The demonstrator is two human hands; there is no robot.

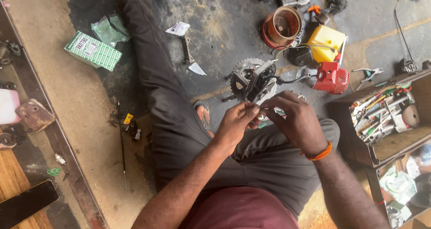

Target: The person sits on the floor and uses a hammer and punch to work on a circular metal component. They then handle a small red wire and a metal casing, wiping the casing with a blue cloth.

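Left hand [237, 120] comes up over the lap, fingertips pinched shut on a small part [259, 108] that's too tiny to make out, and the right hand [294, 121], orange band at the wrist, pinches that same piece from the other side, the two sets of fingers meeting just in front of the engine assembly [253, 80] with its toothed flywheel on the floor. Sweeping from the left now: a green and white box [93, 51] lies on the concrete, a crumpled green bag [110, 29] just beside it. Further along, a wrench [186, 49] rests near the outstretched leg. Beyond the hands, an orange round housing [282, 26], then a yellow tank [327, 42] touching a red cover [332, 77]. Pliers [368, 74] lie near a wooden toolbox [381, 116], crammed with tools, at far right.
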